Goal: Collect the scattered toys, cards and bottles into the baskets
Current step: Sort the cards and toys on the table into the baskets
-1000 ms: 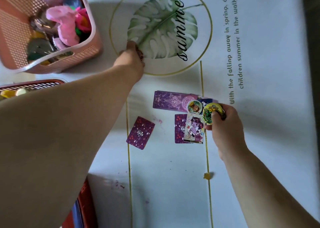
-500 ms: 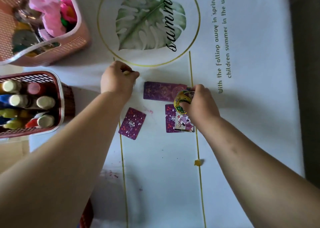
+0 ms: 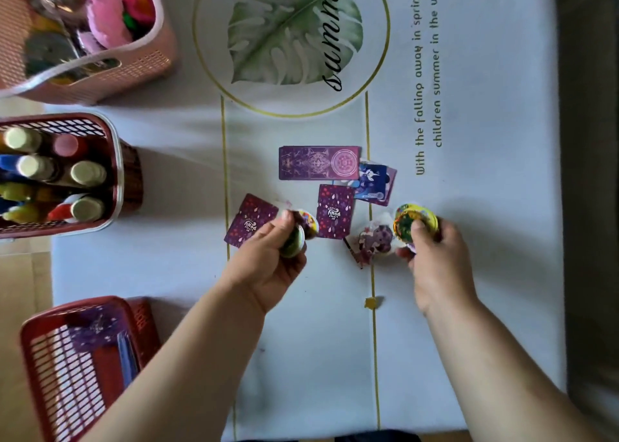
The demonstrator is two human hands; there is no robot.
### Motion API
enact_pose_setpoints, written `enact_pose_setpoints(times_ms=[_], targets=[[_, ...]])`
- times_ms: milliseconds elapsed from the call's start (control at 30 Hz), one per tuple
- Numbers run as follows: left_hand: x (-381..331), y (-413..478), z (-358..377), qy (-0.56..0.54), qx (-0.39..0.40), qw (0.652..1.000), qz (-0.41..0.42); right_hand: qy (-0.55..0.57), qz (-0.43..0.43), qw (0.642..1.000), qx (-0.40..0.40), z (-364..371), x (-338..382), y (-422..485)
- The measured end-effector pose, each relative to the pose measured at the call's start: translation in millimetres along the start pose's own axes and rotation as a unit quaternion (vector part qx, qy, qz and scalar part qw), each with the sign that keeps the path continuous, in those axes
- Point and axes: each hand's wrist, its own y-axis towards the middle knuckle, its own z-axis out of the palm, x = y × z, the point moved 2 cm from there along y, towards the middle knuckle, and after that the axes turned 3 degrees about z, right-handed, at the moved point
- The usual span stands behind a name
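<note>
My left hand (image 3: 268, 260) is closed around round badges (image 3: 303, 232) just right of a purple pony card (image 3: 249, 221). My right hand (image 3: 435, 260) grips a round glittery yellow-green badge (image 3: 413, 222) and lifts the edge of a pony picture card (image 3: 371, 242), which is tilted and blurred. On the mat between and beyond the hands lie a second purple pony card (image 3: 335, 212), a long purple patterned card (image 3: 320, 162) and a blue picture card (image 3: 375, 181).
Three baskets stand along the left: a pink one (image 3: 140, 59) with plush toys, a dark red one (image 3: 117, 160) full of upright bottles, and a red one (image 3: 43, 368) holding cards. A small yellow speck (image 3: 370, 302) lies on the white printed mat (image 3: 485, 207).
My left hand has come back toward me and now holds round badges beside the left pony card. My right hand moved right with the glittery badge, dragging the picture card off the pile.
</note>
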Motion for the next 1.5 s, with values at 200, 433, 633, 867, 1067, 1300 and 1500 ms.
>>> enact_pose_setpoints(times_ms=[200, 433, 633, 867, 1067, 1300, 1500], targets=[[24.5, -6.5, -6.4, 0.045, -0.063, 0.997, -0.012, 0.121, 0.022, 0.992, -0.022, -16.3, -7.7, -5.0], [28.7, -12.6, -6.4, 0.087, -0.048, 0.995, -0.007, -0.046, -0.039, 0.996, 0.069, -27.3, -6.0, -32.2], [53.6, -38.1, 4.5, 0.118, -0.017, 0.99, -0.082, -0.254, -0.092, 0.923, 0.275, 7.9, -21.7, -97.0], [60.1, -73.6, -17.5, 0.045, -0.159, 0.985, -0.046, -0.355, -0.1, 0.878, 0.306, 39.2, -28.0, -147.1], [49.0, -102.3, -37.4, -0.038, -0.115, 0.993, -0.013, -0.401, -0.265, 0.826, 0.293, 44.9, -27.2, -175.5], [33.7, -131.8, -109.8, -0.134, -0.044, 0.99, -0.017, -0.47, -0.22, 0.715, 0.469, 77.3, -8.7, -213.5], [26.1, -177.5, -175.6, -0.059, 0.048, 0.997, -0.025, -0.467, -0.221, 0.707, 0.483, 119.5, -33.2, -268.5]])
